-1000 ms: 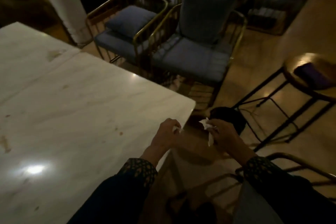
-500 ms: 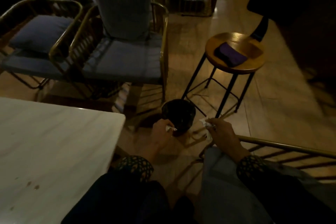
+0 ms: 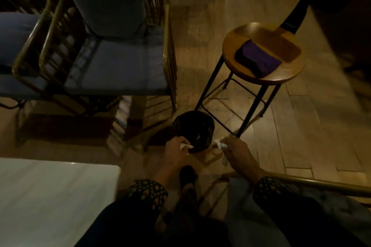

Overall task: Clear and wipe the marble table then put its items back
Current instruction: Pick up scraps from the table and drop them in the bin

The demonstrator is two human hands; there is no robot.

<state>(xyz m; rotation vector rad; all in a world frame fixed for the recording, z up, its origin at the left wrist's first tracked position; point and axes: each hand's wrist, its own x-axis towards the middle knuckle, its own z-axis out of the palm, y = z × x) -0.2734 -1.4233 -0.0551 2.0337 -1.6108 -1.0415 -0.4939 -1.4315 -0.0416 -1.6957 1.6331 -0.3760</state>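
The marble table (image 3: 50, 196) has slid left, wooden floor (image 3: 291, 126) filling the view.

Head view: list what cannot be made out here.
- Inside of the black bin: too dark to tell its contents.
- White tissue in the left hand: mostly hidden by curled fingers.
- Tissue in the right hand: blurred, shape unclear.
- Marble table: cut off by the left and bottom edges.
- Purple item on the stool: too dim to identify.

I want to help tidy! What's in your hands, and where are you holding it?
Each hand pinches a crumpled tissue at its end: left hand, tissue; right hand, tissue.
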